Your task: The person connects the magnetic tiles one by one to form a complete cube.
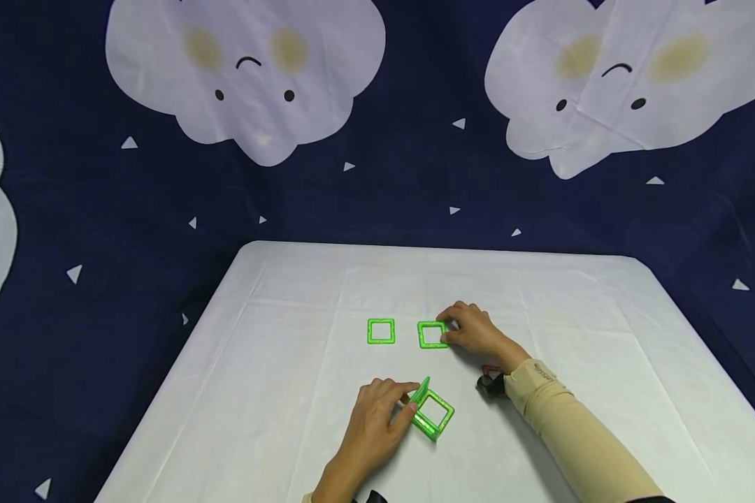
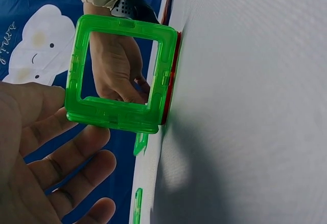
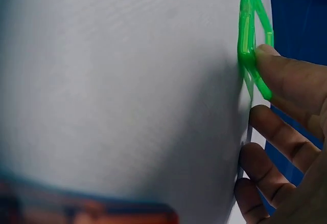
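My left hand (image 1: 372, 423) pinches a small structure of joined green square magnetic tiles (image 1: 445, 420) between thumb and index finger. One of its tiles stands tilted up at the left side. From the left wrist, an open green frame (image 2: 74, 65) fills the view, with a red strip (image 2: 171, 81) along its table-side edge; the other fingers are spread below. Farther back, my right hand (image 1: 476, 332) grips the right side of a single green square tile (image 1: 421, 335), thumb on the near corner and index finger at the far one. Another green square tile (image 1: 380, 341) lies flat to its left.
A white cloth covers the table (image 1: 258, 391), whose far edge meets a dark blue curtain (image 1: 409, 195) printed with clouds and triangles. A black wrist camera (image 1: 492, 385) sits under the right wrist, close over the table.
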